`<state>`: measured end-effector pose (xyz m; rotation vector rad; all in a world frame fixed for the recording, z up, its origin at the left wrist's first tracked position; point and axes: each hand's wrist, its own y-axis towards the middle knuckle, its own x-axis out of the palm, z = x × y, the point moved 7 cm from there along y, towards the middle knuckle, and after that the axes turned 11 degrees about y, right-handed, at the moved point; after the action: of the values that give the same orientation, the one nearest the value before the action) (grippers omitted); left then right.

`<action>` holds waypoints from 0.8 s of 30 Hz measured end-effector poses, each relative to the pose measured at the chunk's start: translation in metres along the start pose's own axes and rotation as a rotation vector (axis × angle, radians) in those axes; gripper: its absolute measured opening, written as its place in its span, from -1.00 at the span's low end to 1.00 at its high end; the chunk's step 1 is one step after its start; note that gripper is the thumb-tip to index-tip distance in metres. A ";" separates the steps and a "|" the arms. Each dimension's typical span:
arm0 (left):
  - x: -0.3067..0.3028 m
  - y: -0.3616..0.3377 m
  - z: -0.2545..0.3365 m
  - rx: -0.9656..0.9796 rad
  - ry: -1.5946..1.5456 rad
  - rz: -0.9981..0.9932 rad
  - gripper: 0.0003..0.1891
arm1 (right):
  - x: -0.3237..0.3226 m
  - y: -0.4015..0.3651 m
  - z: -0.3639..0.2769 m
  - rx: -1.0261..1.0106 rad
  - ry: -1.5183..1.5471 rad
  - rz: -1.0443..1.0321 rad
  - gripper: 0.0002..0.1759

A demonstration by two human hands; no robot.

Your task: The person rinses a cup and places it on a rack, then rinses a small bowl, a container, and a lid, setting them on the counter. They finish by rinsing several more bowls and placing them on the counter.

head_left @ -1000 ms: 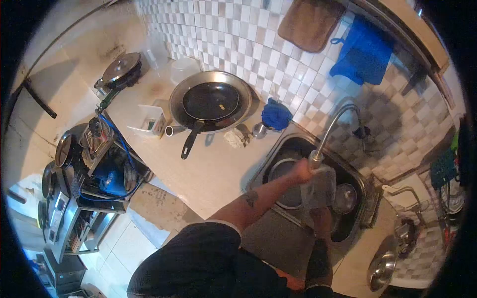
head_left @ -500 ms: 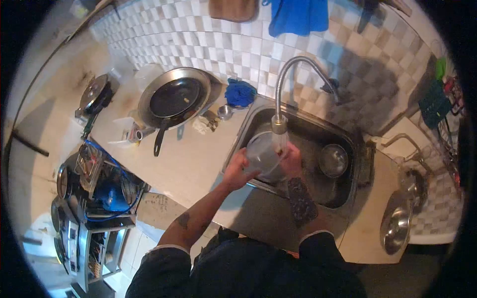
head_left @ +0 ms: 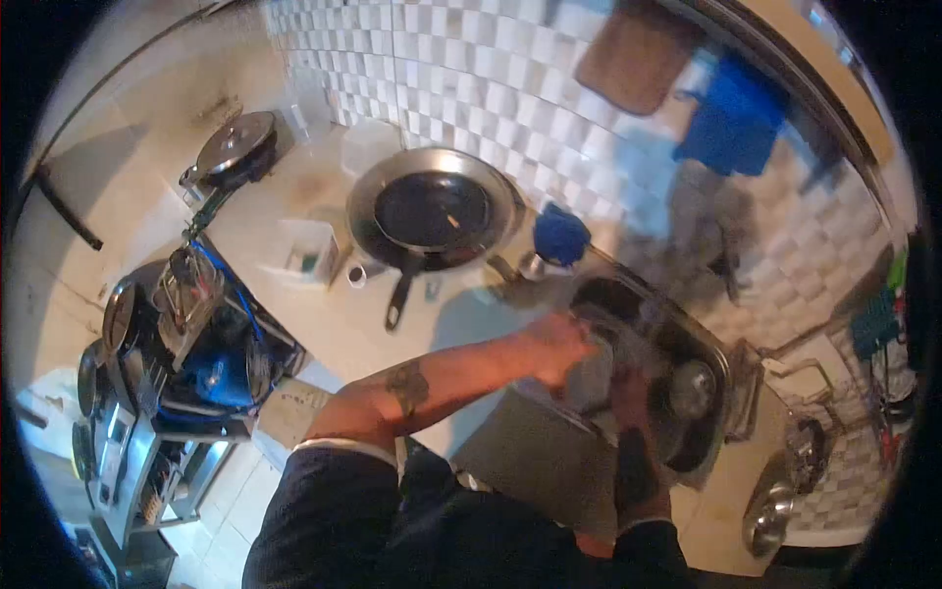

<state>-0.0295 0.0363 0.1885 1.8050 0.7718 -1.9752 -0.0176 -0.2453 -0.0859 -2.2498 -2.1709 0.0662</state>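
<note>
Plastic container [head_left: 592,365], clear and greyish, is gripped by the left hand [head_left: 555,344] over the near-left corner of the sink [head_left: 616,294]. The left fingers [head_left: 579,346] are curled closed on its side. The picture is smeared by motion, so I cannot tell whether they grip the rim or the wall. The right hand [head_left: 621,393] is just behind the container, low in the sink and touching it or almost touching it. Its fingers are hidden in blur and shadow, and I cannot say if they are open or closed.

I judge the step in hand to be the washing or rinsing of this container, with one hand holding it and the other working on it. The next move calls for a firm grip, I think, because wet plastic slips easily, and for keeping the container above the sink.

To the right of the fingers, inside the sink, lies a metal bowl [head_left: 693,385]. Beyond the fingers, near the sink's far corner, a blue cloth [head_left: 561,234] and a small metal cup [head_left: 531,265] stand on the bench [head_left: 334,319]. Further to the left is a black frying pan [head_left: 432,209] resting inside a wide metal dish [head_left: 365,196], and past it a white box [head_left: 312,250].
</note>
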 end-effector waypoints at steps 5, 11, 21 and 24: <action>-0.100 -0.097 -0.144 0.212 0.007 0.398 0.00 | 0.028 -0.037 0.006 -0.114 -0.576 0.199 -0.63; -0.126 -0.215 -0.473 -0.552 0.177 0.622 -0.05 | 0.131 -0.069 -0.101 0.039 -0.962 0.333 -0.71; 0.094 -0.204 -0.697 -0.923 0.148 0.164 0.06 | 0.143 -0.068 -0.067 0.532 -1.008 0.268 -0.45; 0.085 -0.208 -0.703 -0.775 0.196 0.123 -0.10 | 0.167 -0.052 -0.103 0.731 -0.919 0.153 -0.36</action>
<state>0.3940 0.6353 0.1108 1.5099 1.2357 -1.1722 -0.0591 -0.0746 0.0156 -2.0606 -1.6857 1.8440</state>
